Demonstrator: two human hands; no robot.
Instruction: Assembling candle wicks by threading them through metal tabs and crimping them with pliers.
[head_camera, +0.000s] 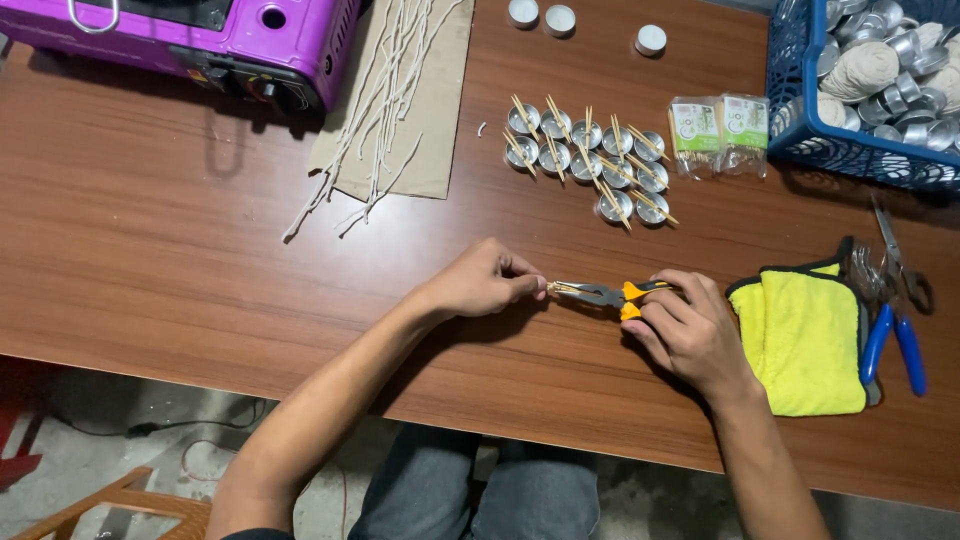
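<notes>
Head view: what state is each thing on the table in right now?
Left hand: pinching something small at the pliers' tip.
Right hand: gripping the pliers' handles.
Pliers: jaws closed.
Tin cups: grouped, sticks laid across.
Yellow cloth: folded.
Blue basket: filled with cups.
Wicks: loose on cardboard.

Cups (588, 162) behind hands (592, 308), cloth (803, 338) right.

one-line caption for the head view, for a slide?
Right hand grips orange-handled pliers; left hand pinches a small piece at their tip.
</notes>
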